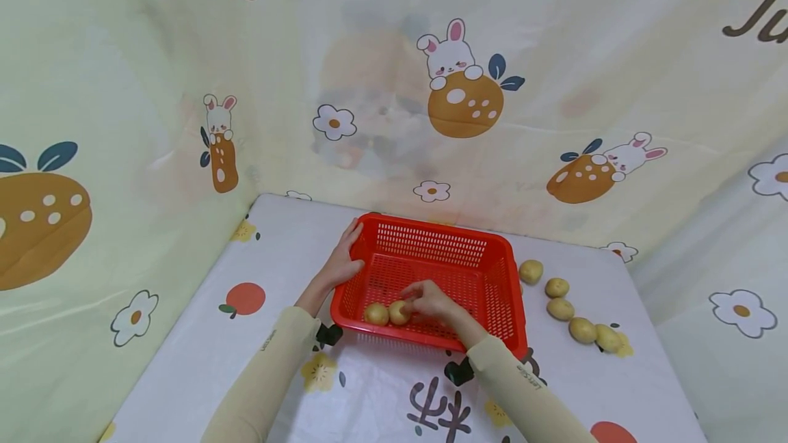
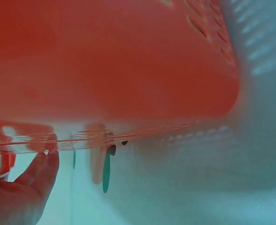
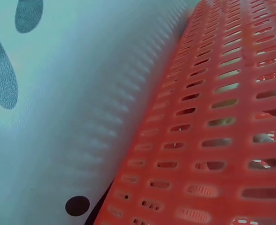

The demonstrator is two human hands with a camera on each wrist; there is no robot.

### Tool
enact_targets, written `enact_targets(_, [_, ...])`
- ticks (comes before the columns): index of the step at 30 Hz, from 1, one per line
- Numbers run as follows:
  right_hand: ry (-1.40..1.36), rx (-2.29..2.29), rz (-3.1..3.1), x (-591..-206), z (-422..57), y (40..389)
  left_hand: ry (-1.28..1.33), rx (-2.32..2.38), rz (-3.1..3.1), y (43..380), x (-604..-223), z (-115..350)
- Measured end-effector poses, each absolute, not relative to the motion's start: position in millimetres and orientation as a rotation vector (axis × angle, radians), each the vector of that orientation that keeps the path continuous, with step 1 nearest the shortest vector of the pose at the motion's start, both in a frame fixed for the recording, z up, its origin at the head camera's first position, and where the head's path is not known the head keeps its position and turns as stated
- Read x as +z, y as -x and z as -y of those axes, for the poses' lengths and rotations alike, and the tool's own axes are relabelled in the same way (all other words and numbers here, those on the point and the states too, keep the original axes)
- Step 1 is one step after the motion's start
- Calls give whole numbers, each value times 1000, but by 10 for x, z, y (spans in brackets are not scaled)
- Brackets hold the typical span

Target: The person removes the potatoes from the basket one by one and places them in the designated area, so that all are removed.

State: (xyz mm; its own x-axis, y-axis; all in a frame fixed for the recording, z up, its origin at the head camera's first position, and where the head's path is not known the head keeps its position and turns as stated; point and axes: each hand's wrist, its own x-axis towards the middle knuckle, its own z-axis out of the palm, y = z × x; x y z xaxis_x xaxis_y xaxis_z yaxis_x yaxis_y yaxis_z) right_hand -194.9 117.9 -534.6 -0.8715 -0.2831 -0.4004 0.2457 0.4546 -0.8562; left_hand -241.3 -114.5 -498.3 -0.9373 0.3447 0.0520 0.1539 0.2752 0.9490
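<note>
A red plastic basket (image 1: 425, 226) with slotted walls stands on the table. At its left side my left hand (image 1: 340, 264) holds the rim, fingers along the outside and thumb over the edge. The left wrist view shows the fingers (image 2: 46, 173) against the basket wall. Inside the basket, my right hand (image 1: 431, 301) has its fingers curled at a potato (image 1: 399, 313). Another potato (image 1: 376, 314) lies just left of that one, near the front wall. In the right wrist view the slotted basket wall (image 3: 208, 136) hides the right hand's grasp.
To the right of the basket, several loose potatoes (image 1: 560, 309) lie in a slanting row on the patterned tablecloth (image 1: 283, 245). Printed curtains (image 1: 382, 176) rise behind the table's back edge and at both sides.
</note>
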Motion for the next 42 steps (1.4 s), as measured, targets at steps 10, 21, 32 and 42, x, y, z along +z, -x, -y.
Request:
enact_targets(10, [86,-1427,-2219,-5348,-1182,1927,-430,1735,-2428,2613,-5361,1113])
enact_targets(21, [57,-1479,-2217,-5241,-1327,1886,-422,1709,-2433,2628,-5361,1098])
enact_targets(32, [-34,-1663,-2128,-5095,-1659,1927,-394,1694,-2434,2621,-5383,1089])
enact_targets(42, [-116,-1822,-2042,-4890,-1997,1898,-432,1673,-2465,2623,-5386,1090])
